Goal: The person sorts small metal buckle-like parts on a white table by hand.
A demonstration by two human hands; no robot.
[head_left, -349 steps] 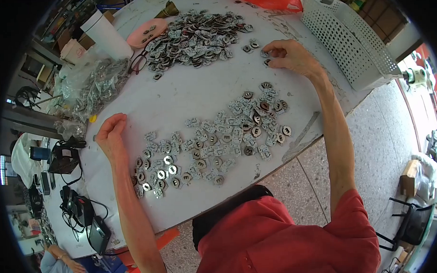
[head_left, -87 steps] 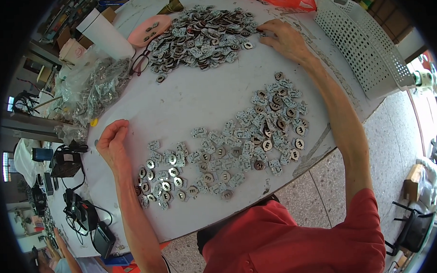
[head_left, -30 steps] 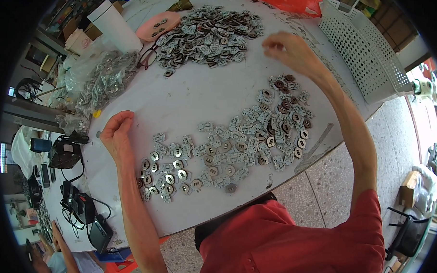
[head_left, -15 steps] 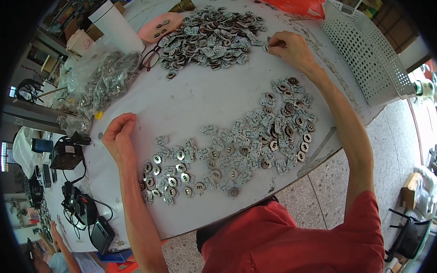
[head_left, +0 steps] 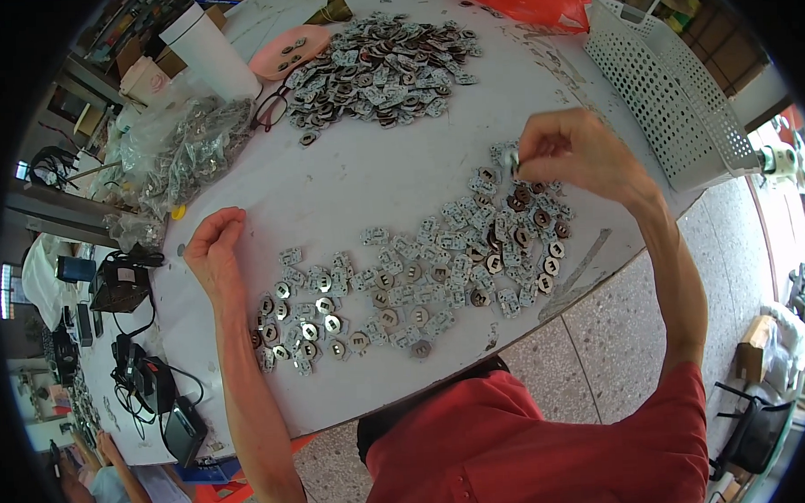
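At right of centre, the right hand (head_left: 583, 152) pinches a small part (head_left: 511, 162) between thumb and fingers, over the upper end of a band of loose parts (head_left: 456, 241). The band curves down to the lower left, ending beside the left forearm (head_left: 240, 364). At left of centre, the left hand (head_left: 216, 247) has its fingertips together; whether they hold anything cannot be told. A pile (head_left: 379, 75) of similar parts fills the upper middle. Bare counter (head_left: 373, 181) opens widely between pile and band. A white basket (head_left: 659, 96) lines the counter's edge, upper right; the slanting lower edge leaves only a narrow margin.
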